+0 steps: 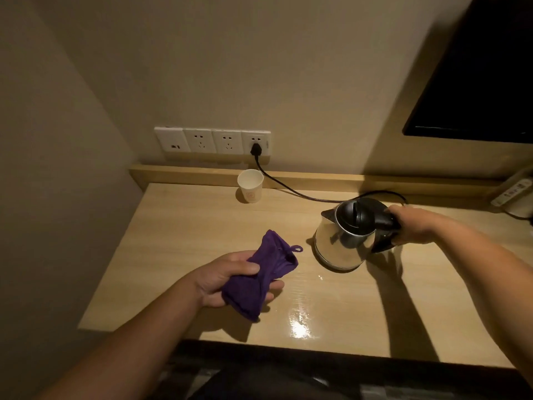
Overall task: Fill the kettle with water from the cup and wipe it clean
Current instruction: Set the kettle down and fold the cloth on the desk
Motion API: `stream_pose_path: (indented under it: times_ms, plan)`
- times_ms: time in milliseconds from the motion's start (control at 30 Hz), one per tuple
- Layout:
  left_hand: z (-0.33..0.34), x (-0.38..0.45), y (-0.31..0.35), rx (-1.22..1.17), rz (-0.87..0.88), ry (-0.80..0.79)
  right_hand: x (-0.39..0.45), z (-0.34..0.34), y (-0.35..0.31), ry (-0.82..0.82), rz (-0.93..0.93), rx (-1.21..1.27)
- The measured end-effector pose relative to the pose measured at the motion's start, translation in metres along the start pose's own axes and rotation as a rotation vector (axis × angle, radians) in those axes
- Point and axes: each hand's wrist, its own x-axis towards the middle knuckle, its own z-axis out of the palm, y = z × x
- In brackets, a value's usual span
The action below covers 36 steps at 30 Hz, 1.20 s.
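A steel kettle (340,243) with a black lid and black handle is tilted to the left over the wooden desk (178,226), off its base. My right hand (409,226) grips its handle from the right. My left hand (222,278) holds a bunched purple cloth (265,272) above the desk, a short way left of the kettle and apart from it. A white paper cup (250,186) stands upright at the back of the desk near the wall; I cannot see inside it.
A row of wall sockets (213,141) sits behind the cup, with a black plug and cord (288,187) running right behind the kettle. A white power strip (512,192) lies at the far right. A dark screen (484,82) hangs upper right. A wet sheen (300,327) shows near the desk's front edge.
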Motion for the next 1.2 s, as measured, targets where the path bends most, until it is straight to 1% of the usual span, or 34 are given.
stream_pose_path:
  times_ms: [33,67,100,133,167,200,233,267,333,400,467,500,567,633,667,733,800,900,1000,1100,1200]
  plan:
    - [0.004,-0.001,-0.001,0.033,-0.018,0.01,-0.009,-0.009,-0.008,0.022,0.018,-0.123]
    - [0.008,-0.001,-0.001,0.071,-0.042,0.036,-0.02,-0.019,-0.02,0.097,0.004,-0.214]
    - [0.013,-0.001,-0.001,0.135,-0.069,0.074,-0.031,-0.027,-0.037,0.188,-0.059,-0.252]
    - [0.019,0.0,0.0,0.226,-0.099,0.116,-0.044,-0.033,-0.057,0.264,-0.171,-0.231]
    - [0.026,0.0,0.0,0.321,-0.129,0.15,-0.058,-0.037,-0.081,0.297,-0.314,-0.161]
    - [0.033,0.001,0.002,0.396,-0.154,0.169,-0.072,-0.038,-0.105,0.275,-0.467,-0.078]
    - [0.041,0.001,0.004,0.445,-0.172,0.175,-0.086,-0.037,-0.129,0.203,-0.6,-0.029]
    - [0.049,0.0,0.007,0.473,-0.182,0.172,-0.096,-0.034,-0.15,0.101,-0.689,-0.029]
    - [0.062,-0.003,0.012,0.496,-0.179,0.155,-0.108,-0.025,-0.177,-0.09,-0.751,-0.107]
    - [0.07,-0.011,0.019,0.533,-0.183,0.138,-0.111,-0.019,-0.188,-0.168,-0.765,-0.157]
    - [0.073,-0.021,0.026,0.641,-0.205,0.124,-0.113,-0.017,-0.192,-0.161,-0.763,-0.115]
    - [0.073,-0.026,0.029,0.754,-0.216,0.129,-0.113,-0.016,-0.193,-0.146,-0.753,-0.085]
    - [0.071,-0.038,0.034,1.058,-0.205,0.17,-0.113,-0.015,-0.195,-0.115,-0.736,-0.019]
    - [0.065,-0.049,0.037,1.299,-0.124,0.219,-0.114,-0.011,-0.201,-0.094,-0.738,0.055]
    - [0.061,-0.054,0.037,1.352,-0.074,0.247,-0.114,-0.009,-0.205,-0.087,-0.735,0.097]
    - [0.048,-0.067,0.037,1.344,0.006,0.314,-0.114,-0.003,-0.214,-0.085,-0.711,0.185]
    - [0.032,-0.083,0.04,1.292,0.046,0.324,-0.116,0.004,-0.226,-0.084,-0.682,0.267]
    - [0.006,-0.105,0.05,1.322,0.04,0.244,-0.118,0.018,-0.248,-0.103,-0.65,0.369]
    - [-0.02,-0.125,0.06,1.304,0.048,0.177,-0.119,0.033,-0.269,-0.127,-0.613,0.485]
    - [-0.045,-0.138,0.067,1.317,0.047,0.152,-0.122,0.046,-0.28,-0.134,-0.567,0.591]
    - [-0.061,-0.138,0.068,1.349,0.062,0.135,-0.128,0.059,-0.285,-0.185,-0.512,0.702]
